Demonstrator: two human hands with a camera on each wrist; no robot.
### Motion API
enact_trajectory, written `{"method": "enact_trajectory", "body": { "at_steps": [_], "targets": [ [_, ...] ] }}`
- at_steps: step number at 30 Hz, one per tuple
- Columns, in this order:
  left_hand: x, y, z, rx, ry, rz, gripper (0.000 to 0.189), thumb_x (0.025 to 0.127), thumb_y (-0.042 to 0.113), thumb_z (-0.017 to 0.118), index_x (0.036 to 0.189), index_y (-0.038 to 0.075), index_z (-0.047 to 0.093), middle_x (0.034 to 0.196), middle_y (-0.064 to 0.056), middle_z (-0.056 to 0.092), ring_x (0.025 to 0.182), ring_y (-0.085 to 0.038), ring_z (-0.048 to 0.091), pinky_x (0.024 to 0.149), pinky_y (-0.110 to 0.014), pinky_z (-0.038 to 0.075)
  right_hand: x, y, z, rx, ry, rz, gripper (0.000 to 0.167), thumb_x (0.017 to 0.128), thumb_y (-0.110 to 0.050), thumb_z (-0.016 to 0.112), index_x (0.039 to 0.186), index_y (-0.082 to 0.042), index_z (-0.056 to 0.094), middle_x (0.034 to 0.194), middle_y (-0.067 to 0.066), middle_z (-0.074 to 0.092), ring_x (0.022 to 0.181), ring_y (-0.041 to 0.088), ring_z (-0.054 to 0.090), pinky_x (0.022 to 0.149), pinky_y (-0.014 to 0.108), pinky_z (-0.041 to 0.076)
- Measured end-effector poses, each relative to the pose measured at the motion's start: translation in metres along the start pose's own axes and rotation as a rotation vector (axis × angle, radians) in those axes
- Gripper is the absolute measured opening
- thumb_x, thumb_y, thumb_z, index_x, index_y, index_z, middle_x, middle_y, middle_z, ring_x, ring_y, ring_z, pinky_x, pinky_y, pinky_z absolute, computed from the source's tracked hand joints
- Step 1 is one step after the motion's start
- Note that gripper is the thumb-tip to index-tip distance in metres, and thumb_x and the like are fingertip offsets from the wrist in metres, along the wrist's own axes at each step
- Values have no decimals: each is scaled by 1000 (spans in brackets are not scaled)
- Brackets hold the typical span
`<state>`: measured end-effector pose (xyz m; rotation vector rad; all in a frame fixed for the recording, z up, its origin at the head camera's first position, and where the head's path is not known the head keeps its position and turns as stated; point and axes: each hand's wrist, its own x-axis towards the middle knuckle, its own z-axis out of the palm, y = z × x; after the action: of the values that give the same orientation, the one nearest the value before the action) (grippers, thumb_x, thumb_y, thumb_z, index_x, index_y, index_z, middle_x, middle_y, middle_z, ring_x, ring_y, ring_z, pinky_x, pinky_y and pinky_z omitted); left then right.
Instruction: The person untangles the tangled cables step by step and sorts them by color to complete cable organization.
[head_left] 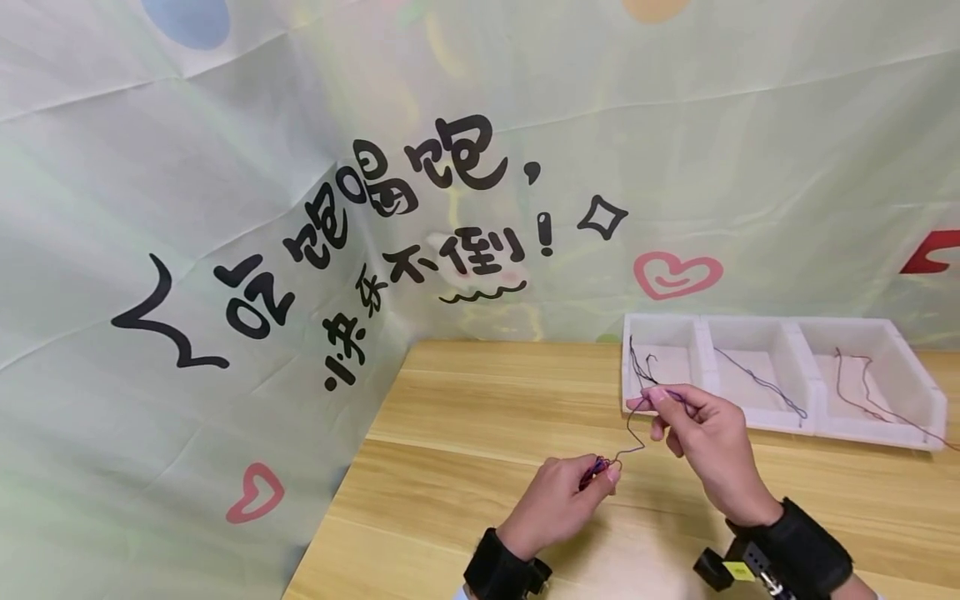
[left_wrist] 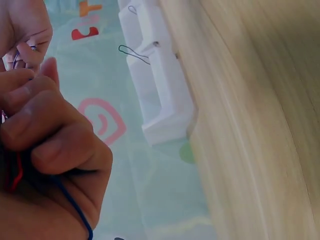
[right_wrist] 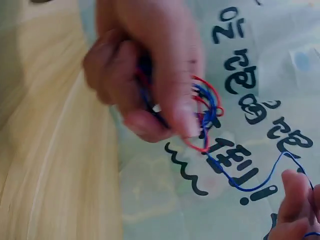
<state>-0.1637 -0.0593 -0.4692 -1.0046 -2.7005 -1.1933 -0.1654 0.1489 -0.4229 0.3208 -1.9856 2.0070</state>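
Note:
My left hand (head_left: 558, 500) grips a tangled bundle of red and blue wires (right_wrist: 210, 107) between thumb and fingers, low over the table. From that bundle a thin blue wire (right_wrist: 245, 189) runs up, with a bend in it, to my right hand (head_left: 708, 433). Thumb and forefinger of the right hand pinch this strand in front of the white tray. In the left wrist view, a red loop (left_wrist: 19, 172) shows inside the left hand's curled fingers, and a blue end hangs below them. Much of the bundle is hidden in the palm.
Behind the right hand stands a white three-compartment tray (head_left: 877, 437). Dark wires (head_left: 636, 354) lie in its left compartment, a blue wire (head_left: 761, 383) in the middle, and a red wire (head_left: 866, 408) in the right one, trailing over the edge. A printed cloth (head_left: 525, 317) borders the wooden table (head_left: 480, 392).

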Motion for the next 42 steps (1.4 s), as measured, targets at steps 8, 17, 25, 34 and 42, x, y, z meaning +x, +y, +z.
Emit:
{"method": "enact_trajectory", "body": {
  "at_steps": [8, 17, 25, 34, 42],
  "targets": [
    [0, 5, -3, 49, 33, 119, 23, 108, 24, 51, 90, 17, 64, 68, 15, 48, 52, 11, 32, 46, -11, 32, -15, 12, 10, -410, -317, -127, 6, 97, -14, 69, 100, -17, 74, 91, -9, 71, 73, 7, 63, 58, 27, 51],
    [0, 3, -5, 22, 47, 144, 26, 110, 27, 46, 114, 15, 68, 66, 12, 44, 53, 9, 30, 47, -11, 32, -15, 18, -1, -272, -650, -65, 30, 110, -10, 41, 117, -17, 69, 81, -7, 64, 62, 8, 56, 53, 27, 46],
    [-1, 2, -17, -193, 125, -35, 28, 106, 36, 53, 92, 15, 64, 66, 10, 40, 56, 1, 37, 51, -17, 31, -17, 17, -13, -455, -457, -15, 27, 110, -20, 46, 99, -17, 71, 69, -11, 46, 62, 4, 46, 56, 27, 41],
    [-5, -3, -16, -214, 97, -51, 28, 105, 38, 55, 92, 16, 65, 68, 11, 43, 58, 1, 39, 54, -16, 32, -13, 21, -25, -528, -326, -141, 14, 100, -14, 66, 91, -25, 69, 71, -12, 52, 65, 5, 50, 56, 25, 41],
    [-6, -4, -15, -212, 100, -49, 29, 105, 37, 55, 88, 16, 63, 67, 11, 40, 57, 0, 37, 53, -17, 30, -7, 21, -40, -581, -261, -59, 4, 97, -16, 70, 98, -14, 74, 70, -9, 54, 57, 4, 46, 51, 25, 38]
  ]
}}
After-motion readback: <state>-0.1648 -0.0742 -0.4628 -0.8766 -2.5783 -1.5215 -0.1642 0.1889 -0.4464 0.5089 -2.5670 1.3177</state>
